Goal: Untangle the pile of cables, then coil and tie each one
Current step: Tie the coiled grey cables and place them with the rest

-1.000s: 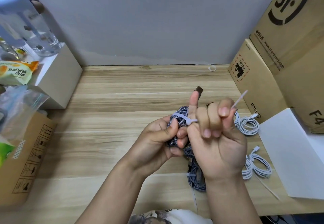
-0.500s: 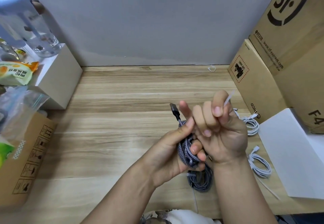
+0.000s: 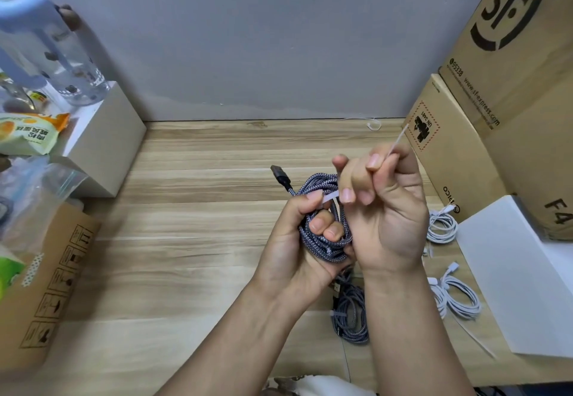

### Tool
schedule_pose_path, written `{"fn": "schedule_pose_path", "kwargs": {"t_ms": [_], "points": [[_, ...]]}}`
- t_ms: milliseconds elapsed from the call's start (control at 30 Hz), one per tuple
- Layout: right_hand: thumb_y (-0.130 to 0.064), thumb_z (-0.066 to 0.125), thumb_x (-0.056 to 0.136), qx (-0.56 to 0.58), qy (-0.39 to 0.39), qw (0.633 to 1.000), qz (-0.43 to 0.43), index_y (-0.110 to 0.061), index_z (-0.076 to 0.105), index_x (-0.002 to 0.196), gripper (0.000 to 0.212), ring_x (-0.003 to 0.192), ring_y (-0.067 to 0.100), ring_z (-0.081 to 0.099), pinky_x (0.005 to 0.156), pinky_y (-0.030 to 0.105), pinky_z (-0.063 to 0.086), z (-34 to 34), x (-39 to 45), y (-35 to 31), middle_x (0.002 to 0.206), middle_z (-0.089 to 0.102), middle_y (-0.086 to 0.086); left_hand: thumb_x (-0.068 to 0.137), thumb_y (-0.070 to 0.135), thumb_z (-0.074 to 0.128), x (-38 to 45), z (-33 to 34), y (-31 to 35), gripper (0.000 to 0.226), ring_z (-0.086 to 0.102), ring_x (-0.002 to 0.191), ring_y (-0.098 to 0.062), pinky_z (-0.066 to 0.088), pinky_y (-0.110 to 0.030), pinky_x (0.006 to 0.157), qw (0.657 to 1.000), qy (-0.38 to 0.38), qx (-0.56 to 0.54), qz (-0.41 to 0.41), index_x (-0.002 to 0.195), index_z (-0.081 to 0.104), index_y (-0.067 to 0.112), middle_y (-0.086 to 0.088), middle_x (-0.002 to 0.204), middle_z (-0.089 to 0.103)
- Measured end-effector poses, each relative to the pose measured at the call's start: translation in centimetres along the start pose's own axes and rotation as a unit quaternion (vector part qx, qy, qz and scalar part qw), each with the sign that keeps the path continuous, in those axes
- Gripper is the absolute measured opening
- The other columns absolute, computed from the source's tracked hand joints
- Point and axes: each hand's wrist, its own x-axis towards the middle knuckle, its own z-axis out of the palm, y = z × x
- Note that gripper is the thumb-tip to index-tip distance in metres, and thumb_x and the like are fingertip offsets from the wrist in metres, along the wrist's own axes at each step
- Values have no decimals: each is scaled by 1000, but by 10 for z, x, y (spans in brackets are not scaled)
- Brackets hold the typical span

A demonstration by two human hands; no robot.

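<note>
**Head view: zip tie drawn around the braided coil**

Head camera looks down on a wooden desk point(image 3: 201, 240), where both hands work just above the surface. The left hand point(image 3: 297, 250) grips a coiled grey braided cable point(image 3: 325, 237), fingers curled through and around the loops, thumb pressing the white zip tie point(image 3: 330, 200) against the top of the bundle. The right hand point(image 3: 387, 209) is curled too, pinching the tie's free tail, which runs up between its fingers and sticks out above them toward the cardboard boxes point(image 3: 465, 147).

The cable looks soft, light and springy; its loops probably want to fan open, so the best hold is across the whole bundle, right beside the tie. The thin, slick tie tail likely needs a firm pinch. The USB plug point(image 3: 280, 175) juts free at the upper left of the coil.

Already tied, another braided coil point(image 3: 350, 318) lies under the right forearm, and two white cable coils point(image 3: 443, 225) sit to the right.
</note>
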Motion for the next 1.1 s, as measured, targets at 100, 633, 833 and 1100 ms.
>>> {"fn": "schedule_pose_path", "kwargs": {"t_ms": [100, 633, 833, 1100], "points": [[-19, 62, 80, 25, 54, 998, -11, -16, 61, 71, 10, 45, 11, 45, 82, 25, 48, 6, 1, 0, 52, 46, -4, 53, 20, 85, -1, 2, -2, 30, 51, 44, -4, 45, -21, 51, 1000, 6, -9, 11, 50, 56, 16, 6, 41, 49], [-14, 55, 78, 244, 195, 949, 43, -10, 51, 74, 7, 41, 12, 37, 54, 21, 49, -4, 8, -6, 48, 35, -1, 86, 12, 45, -15, -3, 14, 22, 56, 90, -20, 38, -34, 83, 996, -71, -29, -34, 103, 54, 2, -6, 88, 56], [-22, 68, 79, 29, 11, 994, 106, -13, 61, 76, 11, 44, 9, 27, 46, 17, 33, -18, 7, -22, 49, 28, -5, 85, 20, 61, -26, -11, 27, 30, 64, 97, -26, 52, -38, 83, 983, -60, 173, 3, 109, 57, 2, -6, 88, 61], [-17, 71, 72, -258, -118, 932, 227, -28, 56, 75, 19, 43, 6, 31, 45, 15, 30, -16, 4, -43, 47, 44, -11, 77, 25, 56, -33, -11, 28, 36, 62, 67, -21, 38, -21, 55, 920, -7, 392, 20, 104, 54, 2, -3, 75, 63]]}}
